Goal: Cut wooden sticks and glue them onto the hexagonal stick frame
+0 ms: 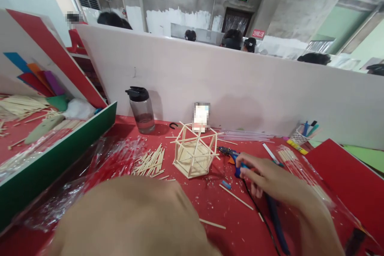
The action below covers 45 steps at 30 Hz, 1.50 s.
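My right hand is at the right of the table, its fingers bent around the blue handle of a hot glue gun. The gun's nozzle points left, towards a six-sided frame of wooden sticks with a stick floor and crossing sticks on top. Very close to the camera, a large blurred shape, which looks like my left hand or forearm, fills the lower left. Its fingers cannot be made out. Short cut sticks lie in a pile left of the frame.
A water bottle and a lit phone stand by the white partition. Clear plastic wrapping is at left. A black cord and a dark blue tool handle lie under my right wrist. Bagged sticks and a pen holder are right.
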Tool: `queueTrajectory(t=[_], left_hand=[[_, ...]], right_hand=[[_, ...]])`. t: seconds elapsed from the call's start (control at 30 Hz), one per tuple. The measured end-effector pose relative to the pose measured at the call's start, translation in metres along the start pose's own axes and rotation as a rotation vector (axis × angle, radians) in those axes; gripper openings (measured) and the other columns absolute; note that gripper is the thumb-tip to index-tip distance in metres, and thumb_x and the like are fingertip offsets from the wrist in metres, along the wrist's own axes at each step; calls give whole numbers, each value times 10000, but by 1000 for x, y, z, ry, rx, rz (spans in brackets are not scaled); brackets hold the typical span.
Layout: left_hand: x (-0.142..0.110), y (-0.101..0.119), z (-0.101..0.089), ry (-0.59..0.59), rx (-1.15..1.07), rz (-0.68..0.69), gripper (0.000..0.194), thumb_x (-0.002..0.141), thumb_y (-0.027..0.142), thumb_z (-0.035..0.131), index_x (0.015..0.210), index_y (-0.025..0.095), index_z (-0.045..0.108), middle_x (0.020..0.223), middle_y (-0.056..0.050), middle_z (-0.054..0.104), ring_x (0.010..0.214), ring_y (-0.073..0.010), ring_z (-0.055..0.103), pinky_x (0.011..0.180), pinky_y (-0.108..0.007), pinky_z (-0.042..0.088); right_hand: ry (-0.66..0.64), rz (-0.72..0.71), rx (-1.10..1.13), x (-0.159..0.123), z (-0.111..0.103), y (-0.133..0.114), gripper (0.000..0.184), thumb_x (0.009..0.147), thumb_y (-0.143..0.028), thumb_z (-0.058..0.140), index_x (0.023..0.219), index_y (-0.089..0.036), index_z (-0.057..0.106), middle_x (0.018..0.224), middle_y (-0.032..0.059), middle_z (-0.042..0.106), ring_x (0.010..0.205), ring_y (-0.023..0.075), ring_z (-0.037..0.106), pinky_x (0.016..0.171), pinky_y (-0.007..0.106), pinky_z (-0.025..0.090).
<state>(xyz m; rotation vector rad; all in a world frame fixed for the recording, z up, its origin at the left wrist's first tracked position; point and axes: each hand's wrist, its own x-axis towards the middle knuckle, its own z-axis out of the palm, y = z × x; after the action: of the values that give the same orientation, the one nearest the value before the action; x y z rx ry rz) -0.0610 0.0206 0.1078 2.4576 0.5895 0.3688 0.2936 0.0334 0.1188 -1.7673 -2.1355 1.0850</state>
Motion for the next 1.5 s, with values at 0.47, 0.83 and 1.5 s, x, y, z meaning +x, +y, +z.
queueTrajectory(t=[0.47, 0.83, 1.5], left_hand=[[109, -19, 10, 317, 412, -309, 186, 987, 260, 466, 995, 206, 643, 943, -56, 716, 912, -255, 640, 803, -386, 446], [119, -15, 19, 249, 385, -304, 176, 967, 250, 488, 928, 208, 654, 914, -43, 712, 898, -255, 628, 855, -427, 428], [119, -19, 20, 247, 411, -293, 219, 975, 224, 453, 900, 202, 657, 914, -52, 713, 873, -249, 620, 832, -424, 430]], right_hand=[[418, -380, 798, 55, 26, -9, 218, 897, -409, 677, 961, -201, 680, 677, -4, 658, 550, 106, 556, 478, 201, 428], [401, -318, 513, 53, 29, -14, 133, 896, -326, 670, 894, -193, 683, 745, -15, 651, 672, 123, 588, 622, 234, 469], [407, -330, 394, 52, 35, -17, 184, 939, -359, 610, 832, -209, 613, 783, -6, 614, 711, 140, 585, 670, 250, 502]])
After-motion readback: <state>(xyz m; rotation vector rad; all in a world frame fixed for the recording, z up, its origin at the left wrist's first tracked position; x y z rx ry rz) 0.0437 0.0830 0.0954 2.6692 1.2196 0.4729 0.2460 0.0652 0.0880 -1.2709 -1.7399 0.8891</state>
